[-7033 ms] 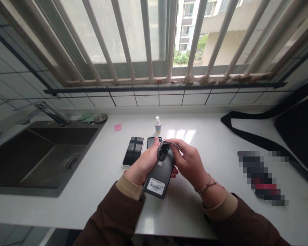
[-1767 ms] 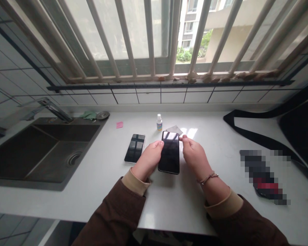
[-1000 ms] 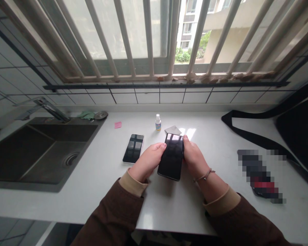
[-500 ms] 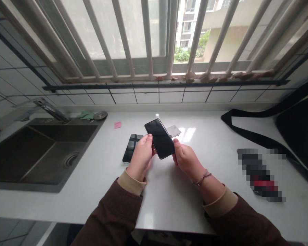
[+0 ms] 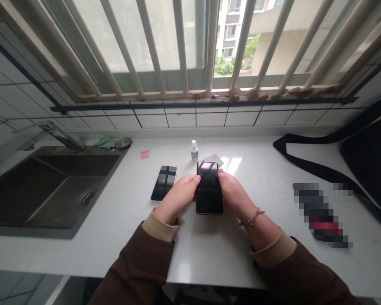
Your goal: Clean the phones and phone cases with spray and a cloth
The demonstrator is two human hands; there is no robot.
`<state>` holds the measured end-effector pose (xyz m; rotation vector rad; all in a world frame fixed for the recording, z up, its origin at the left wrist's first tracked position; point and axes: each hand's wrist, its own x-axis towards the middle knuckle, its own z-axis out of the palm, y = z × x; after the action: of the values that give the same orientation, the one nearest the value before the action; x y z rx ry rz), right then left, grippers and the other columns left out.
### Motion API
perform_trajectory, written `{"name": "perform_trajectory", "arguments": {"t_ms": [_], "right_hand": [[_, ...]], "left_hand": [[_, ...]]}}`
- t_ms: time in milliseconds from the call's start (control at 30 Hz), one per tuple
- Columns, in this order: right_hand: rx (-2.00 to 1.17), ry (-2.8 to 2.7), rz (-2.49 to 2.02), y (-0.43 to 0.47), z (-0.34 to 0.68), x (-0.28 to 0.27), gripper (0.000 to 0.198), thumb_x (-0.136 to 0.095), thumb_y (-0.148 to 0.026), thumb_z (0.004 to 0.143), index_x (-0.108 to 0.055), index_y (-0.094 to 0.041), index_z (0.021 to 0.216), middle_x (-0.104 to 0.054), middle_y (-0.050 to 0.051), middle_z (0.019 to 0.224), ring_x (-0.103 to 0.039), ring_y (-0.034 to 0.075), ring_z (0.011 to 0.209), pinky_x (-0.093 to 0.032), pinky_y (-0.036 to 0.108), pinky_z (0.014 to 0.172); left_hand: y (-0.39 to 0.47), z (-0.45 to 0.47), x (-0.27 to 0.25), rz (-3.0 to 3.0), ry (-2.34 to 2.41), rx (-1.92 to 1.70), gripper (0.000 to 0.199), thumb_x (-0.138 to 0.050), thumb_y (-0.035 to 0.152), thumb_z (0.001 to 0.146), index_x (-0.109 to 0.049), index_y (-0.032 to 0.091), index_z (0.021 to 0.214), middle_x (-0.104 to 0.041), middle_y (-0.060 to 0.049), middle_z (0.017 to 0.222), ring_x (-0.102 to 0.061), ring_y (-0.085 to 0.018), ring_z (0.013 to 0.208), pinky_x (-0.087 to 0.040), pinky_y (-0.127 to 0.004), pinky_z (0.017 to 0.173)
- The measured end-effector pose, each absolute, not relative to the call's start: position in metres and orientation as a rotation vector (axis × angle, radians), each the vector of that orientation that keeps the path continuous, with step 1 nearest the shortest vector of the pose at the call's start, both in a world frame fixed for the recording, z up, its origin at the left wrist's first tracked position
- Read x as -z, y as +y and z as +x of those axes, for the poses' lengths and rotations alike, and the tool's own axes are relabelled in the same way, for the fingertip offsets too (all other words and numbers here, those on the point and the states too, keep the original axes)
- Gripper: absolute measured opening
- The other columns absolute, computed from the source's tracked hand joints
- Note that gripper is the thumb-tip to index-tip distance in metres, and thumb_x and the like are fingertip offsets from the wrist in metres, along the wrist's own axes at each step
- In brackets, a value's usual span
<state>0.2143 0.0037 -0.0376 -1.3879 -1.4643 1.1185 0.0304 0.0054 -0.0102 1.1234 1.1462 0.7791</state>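
Note:
Between my two hands a black smartphone [image 5: 209, 190] is held nearly upright, its dark screen facing me and catching window light at the top. My left hand [image 5: 180, 195] grips its left edge, thumb at the side. Along the right edge my right hand [image 5: 236, 189] holds it the same way; the other fingers are mostly hidden behind. A second smartphone [image 5: 164, 183] lies screen up on the counter, just beyond my left hand. Behind the held phone stand a small white bottle [image 5: 194, 151] with a colourful label and a flat grey packet [image 5: 213, 159], partly covered.
A dark sink [image 5: 60, 195] with a chrome faucet [image 5: 62, 135] is on the left. Near it lie a green cloth [image 5: 105, 142], a metal drain strainer [image 5: 123, 143] and a pink sticky note [image 5: 144, 154]. To the right are a black strap [image 5: 314, 163] and a pixelated dark object [image 5: 320, 214].
The phone has turned from a slant to nearly straight and come lower and slightly right, uncovering the bottle. Both hands still hold it.

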Motion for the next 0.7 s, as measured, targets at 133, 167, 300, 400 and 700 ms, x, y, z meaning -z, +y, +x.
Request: {"name": "perform_trajectory", "arguments": {"t_ms": [133,167,300,400,700], "right_hand": [[-1.003,-1.548,-1.537,0.007,0.214,0.044,0.05,-0.037,-0.054,0.107,-0.069,-0.019,0.093,-0.077,0.008,0.094,-0.069,0.024,0.086,-0.048,0.03,0.074],[-0.99,-1.566,-1.556,0.007,0.213,0.045,0.049,-0.038,-0.053,0.107,-0.068,-0.019,0.089,-0.076,0.007,0.09,-0.068,0.023,0.082,-0.046,0.03,0.071],[-0.908,-1.649,-1.642,0.006,0.211,0.046,0.046,-0.043,-0.051,0.108,-0.06,-0.022,0.078,-0.069,0.004,0.076,-0.061,0.02,0.071,-0.037,0.029,0.064],[-0.844,-1.719,-1.707,0.004,0.21,0.044,0.042,-0.045,-0.047,0.109,-0.059,-0.022,0.077,-0.069,0.005,0.076,-0.06,0.02,0.071,-0.033,0.029,0.064],[-0.685,-1.845,-1.892,0.002,0.208,0.04,0.035,-0.048,-0.04,0.11,-0.069,-0.019,0.092,-0.077,0.012,0.087,-0.07,0.026,0.083,-0.035,0.032,0.066]], "left_hand": [[0.007,0.029,0.013,1.519,1.316,-0.717,0.042,-0.053,0.048,0.102,-0.071,0.021,0.077,-0.067,-0.006,0.07,-0.056,-0.02,0.06,-0.04,-0.031,0.059],[0.007,0.028,0.013,1.597,1.382,-0.708,0.044,-0.051,0.048,0.103,-0.069,0.021,0.073,-0.067,-0.006,0.068,-0.057,-0.022,0.061,-0.041,-0.032,0.061],[0.006,0.026,0.004,1.901,1.775,-0.743,0.036,-0.051,0.045,0.104,-0.071,0.021,0.086,-0.071,-0.009,0.078,-0.064,-0.026,0.071,-0.046,-0.036,0.074],[0.004,0.018,-0.007,2.058,2.09,-0.772,0.03,-0.053,0.042,0.103,-0.072,0.019,0.109,-0.073,-0.015,0.107,-0.067,-0.031,0.1,-0.049,-0.041,0.091],[0.015,-0.015,0.003,1.822,2.634,-0.232,0.059,-0.064,0.054,0.093,-0.058,0.01,0.132,-0.058,-0.03,0.13,-0.054,-0.051,0.124,-0.05,-0.066,0.094]]}}
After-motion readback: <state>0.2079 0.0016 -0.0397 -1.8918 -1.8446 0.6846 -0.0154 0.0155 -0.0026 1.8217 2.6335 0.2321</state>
